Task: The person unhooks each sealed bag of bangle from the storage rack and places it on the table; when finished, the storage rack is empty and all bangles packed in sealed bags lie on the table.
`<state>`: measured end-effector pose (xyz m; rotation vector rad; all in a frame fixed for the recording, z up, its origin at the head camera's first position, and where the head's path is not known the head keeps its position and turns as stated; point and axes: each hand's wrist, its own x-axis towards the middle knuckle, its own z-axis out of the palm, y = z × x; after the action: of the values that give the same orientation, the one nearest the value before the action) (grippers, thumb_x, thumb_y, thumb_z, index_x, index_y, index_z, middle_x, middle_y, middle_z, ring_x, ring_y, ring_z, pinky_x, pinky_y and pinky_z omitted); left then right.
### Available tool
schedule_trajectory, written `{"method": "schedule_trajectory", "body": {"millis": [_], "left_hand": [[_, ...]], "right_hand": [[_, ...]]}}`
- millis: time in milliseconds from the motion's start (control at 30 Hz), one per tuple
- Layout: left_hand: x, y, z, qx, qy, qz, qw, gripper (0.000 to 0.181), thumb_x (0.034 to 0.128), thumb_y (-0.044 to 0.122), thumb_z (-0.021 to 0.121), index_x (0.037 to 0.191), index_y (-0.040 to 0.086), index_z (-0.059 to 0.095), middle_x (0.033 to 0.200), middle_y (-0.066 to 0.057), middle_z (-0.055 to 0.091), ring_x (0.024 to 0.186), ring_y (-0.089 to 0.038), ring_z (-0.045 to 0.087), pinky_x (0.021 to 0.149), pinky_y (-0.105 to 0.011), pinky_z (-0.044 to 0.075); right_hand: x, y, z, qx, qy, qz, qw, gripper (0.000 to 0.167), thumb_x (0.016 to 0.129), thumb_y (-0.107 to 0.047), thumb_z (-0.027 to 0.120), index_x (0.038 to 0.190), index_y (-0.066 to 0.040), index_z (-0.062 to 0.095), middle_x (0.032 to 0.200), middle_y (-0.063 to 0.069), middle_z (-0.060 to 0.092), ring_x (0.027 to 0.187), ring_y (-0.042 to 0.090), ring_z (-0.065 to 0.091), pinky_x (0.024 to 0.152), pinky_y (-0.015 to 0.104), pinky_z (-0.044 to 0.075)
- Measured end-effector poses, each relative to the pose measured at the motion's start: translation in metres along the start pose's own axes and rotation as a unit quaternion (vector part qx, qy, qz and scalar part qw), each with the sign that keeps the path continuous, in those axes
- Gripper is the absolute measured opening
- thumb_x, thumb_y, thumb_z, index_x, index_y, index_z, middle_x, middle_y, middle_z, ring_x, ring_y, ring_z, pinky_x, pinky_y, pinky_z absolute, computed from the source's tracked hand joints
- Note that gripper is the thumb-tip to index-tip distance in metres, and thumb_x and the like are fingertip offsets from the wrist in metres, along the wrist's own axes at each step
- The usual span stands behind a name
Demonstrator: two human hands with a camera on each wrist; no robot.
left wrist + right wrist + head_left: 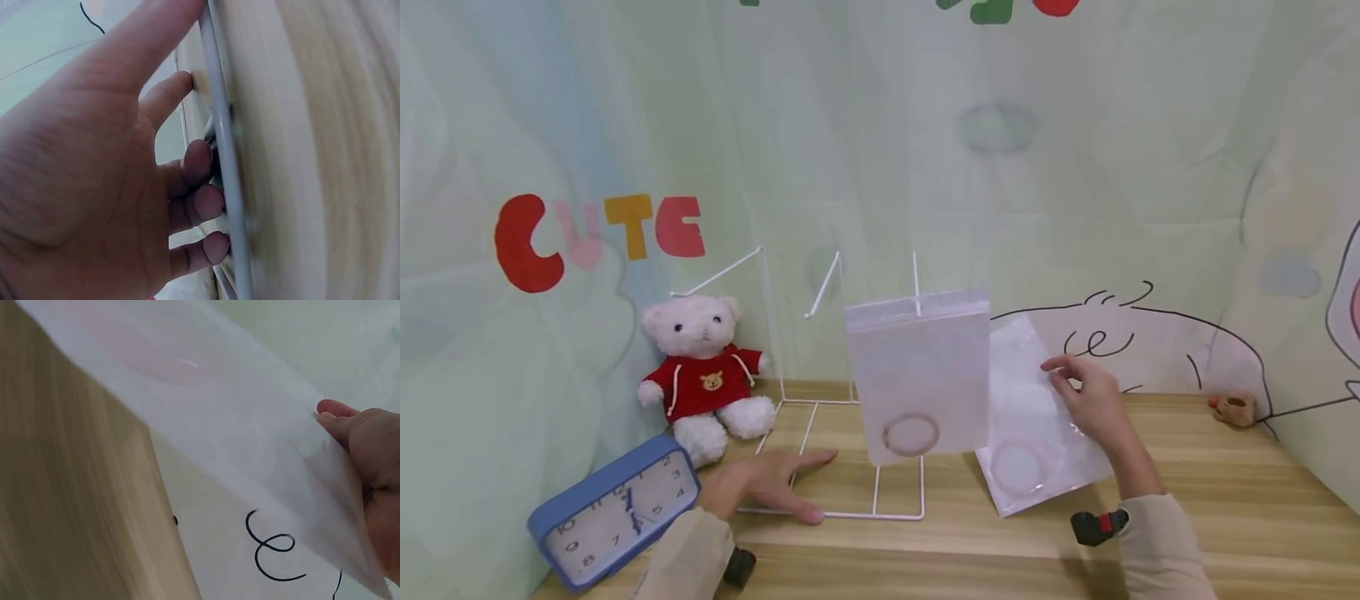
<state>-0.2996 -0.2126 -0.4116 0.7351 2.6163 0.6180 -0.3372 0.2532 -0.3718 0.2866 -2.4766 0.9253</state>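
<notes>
Right hand (1093,407) pinches bag (1037,425) edge, 3 o'clock of rack (900,517); left hand (766,485) at 7 o'clock, fingers spread; better brace base, grip bag higher

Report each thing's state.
White plastic bag with brownish ring: hanging on right hook
White plastic bag with pinkish ring: pinched by right hand
White wire rack: standing, two hooks bare
White plush bear in red hoodie: seated
Blue rectangular clock: upright
Left hand: spread at rack base
</notes>
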Motion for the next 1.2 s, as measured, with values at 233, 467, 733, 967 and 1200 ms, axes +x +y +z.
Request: {"method": "schedule_trajectory", "body": {"millis": [233, 467, 733, 967, 1200], "left_hand": [[-0.004, -0.002, 0.007, -0.004, 0.0, -0.002, 1.0, 0.093, 0.0778, 0.046, 0.084, 0.153, 0.012, 0.042, 0.147, -0.021, 0.048, 0.135, -0.043, 0.043, 0.109, -0.061, 0.034], [-0.002, -0.003, 0.011, 0.002, 0.002, -0.008, 1.0, 0.092, 0.0777, 0.047, 0.084, 0.153, 0.014, 0.042, 0.147, -0.021, 0.049, 0.135, -0.043, 0.044, 0.109, -0.06, 0.035], [-0.001, -0.002, 0.007, 0.004, 0.002, 0.0, 1.0, 0.091, 0.0785, 0.045, 0.084, 0.153, 0.013, 0.043, 0.147, -0.02, 0.049, 0.135, -0.042, 0.044, 0.109, -0.06, 0.035], [-0.001, -0.003, 0.004, 0.004, -0.001, 0.0, 1.0, 0.092, 0.0788, 0.046, 0.083, 0.153, 0.013, 0.041, 0.148, -0.019, 0.048, 0.136, -0.042, 0.043, 0.109, -0.06, 0.034], [0.0, -0.001, 0.002, 0.005, 0.0, -0.003, 1.0, 0.093, 0.0784, 0.046, 0.084, 0.154, 0.013, 0.041, 0.148, -0.019, 0.048, 0.136, -0.041, 0.043, 0.109, -0.06, 0.034]], "right_hand": [[-0.003, -0.003, 0.02, -0.006, -0.031, 0.004, 0.9995, 0.014, 0.099, -0.003, 0.059, 0.11, -0.003, 0.069, 0.101, 0.018, 0.068, 0.09, 0.031, 0.059, 0.075, 0.042, 0.054], [-0.003, -0.006, 0.025, -0.013, -0.068, -0.006, 0.9976, 0.016, 0.098, -0.007, 0.062, 0.111, -0.001, 0.071, 0.102, 0.015, 0.07, 0.09, 0.028, 0.061, 0.074, 0.04, 0.053], [-0.002, -0.005, 0.02, -0.007, -0.102, -0.013, 0.9946, 0.017, 0.097, -0.009, 0.065, 0.11, 0.0, 0.071, 0.101, 0.012, 0.072, 0.096, 0.031, 0.065, 0.077, 0.041, 0.053], [-0.004, -0.008, 0.015, 0.017, -0.17, 0.038, 0.9846, 0.026, 0.096, -0.014, 0.068, 0.118, -0.001, 0.069, 0.107, 0.015, 0.069, 0.092, 0.026, 0.064, 0.073, 0.037, 0.057], [-0.006, -0.01, 0.014, 0.055, -0.23, 0.087, 0.9677, 0.034, 0.093, -0.012, 0.071, 0.124, 0.003, 0.065, 0.113, 0.02, 0.067, 0.081, 0.022, 0.066, 0.065, 0.035, 0.06]]}}
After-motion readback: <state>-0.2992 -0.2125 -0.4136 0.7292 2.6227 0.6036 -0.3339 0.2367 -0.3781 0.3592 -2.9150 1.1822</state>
